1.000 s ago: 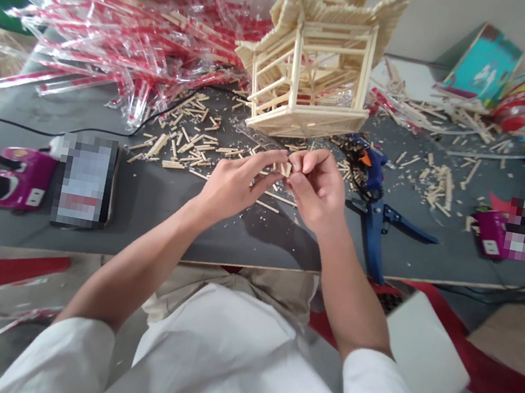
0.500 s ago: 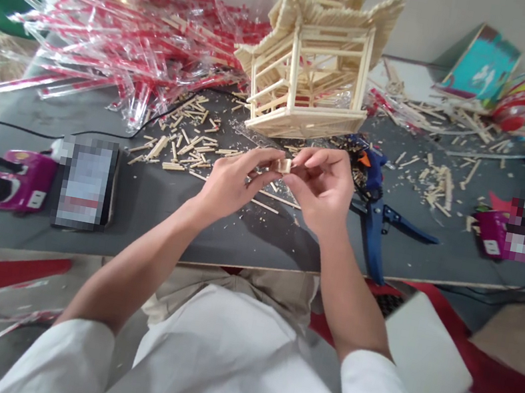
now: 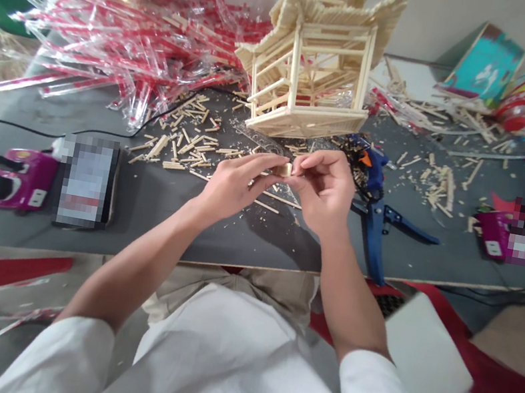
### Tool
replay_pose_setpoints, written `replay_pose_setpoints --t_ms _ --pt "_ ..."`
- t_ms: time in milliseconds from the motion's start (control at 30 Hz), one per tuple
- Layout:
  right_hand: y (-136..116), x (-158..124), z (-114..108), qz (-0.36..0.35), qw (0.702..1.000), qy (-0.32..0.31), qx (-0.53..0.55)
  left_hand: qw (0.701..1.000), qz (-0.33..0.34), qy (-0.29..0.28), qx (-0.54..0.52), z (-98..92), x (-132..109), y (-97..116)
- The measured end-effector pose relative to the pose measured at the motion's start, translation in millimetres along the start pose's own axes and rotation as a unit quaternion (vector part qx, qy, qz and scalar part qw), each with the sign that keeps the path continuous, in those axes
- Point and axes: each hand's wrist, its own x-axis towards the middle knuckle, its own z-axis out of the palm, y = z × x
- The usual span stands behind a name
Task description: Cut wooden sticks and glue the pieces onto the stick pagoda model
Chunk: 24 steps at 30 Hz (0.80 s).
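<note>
- A short wooden piece (image 3: 283,169) is pinched between both hands just above the worktop (image 3: 216,229), lifted clear of the litter so its ends can be turned and checked.
- The left hand (image 3: 234,185) is seen with thumb and forefinger closed on one end of the piece; the right hand (image 3: 322,190) is clamped on the other end, its remaining fingers (image 3: 319,160) curled over the top.
- A stick-built model house (image 3: 317,57) is stood directly behind the hands, near enough for a part to be offered up to its frame.
- Cut stick offcuts (image 3: 186,139) are scattered between the house and the left hand, apparently left where they fell from trimming.
- A blue glue gun (image 3: 376,210) is laid on its side just right of the right hand, within easy reach.
- Clear red-printed wrappers (image 3: 131,45) are heaped at the far left of the worktop, pushed away from the working area.
- A purple device (image 3: 22,178) with a cable is kept at the near left edge.
</note>
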Motion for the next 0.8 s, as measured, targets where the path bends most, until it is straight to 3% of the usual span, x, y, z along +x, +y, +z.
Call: replay_pose_setpoints --t_ms 200,333,433,533,667,800 --pt "5.3 -2.1 0.8 -0.024 1.0 -0.017 -0.008 1.0 0.0 0.012 -0.002 2.6 -0.1 3.3" --pt "2.5 -3.7 2.5 -0.036 0.997 0.015 -0.069 0.994 -0.095 0.016 -0.044 5.2 1.1 6.4" --pt "1.0 -1.6 -1.1 -0.048 0.991 0.076 -0.1 0.961 -0.193 0.006 -0.196 3.5 5.9 6.5" --pt "3.6 2.7 -9.0 -0.037 0.984 0.097 -0.144 0.917 -0.23 -0.028 -0.324 -2.4 12.0 5.2" --pt "4.6 6.4 -14.6 -0.038 0.972 0.069 -0.222 0.889 -0.241 -0.064 -0.384 -8.6 15.1 4.1" --pt "-4.8 3.3 -9.6 -0.09 0.974 0.055 -0.201 0.866 -0.267 -0.083 -0.414 -8.4 13.7 3.9"
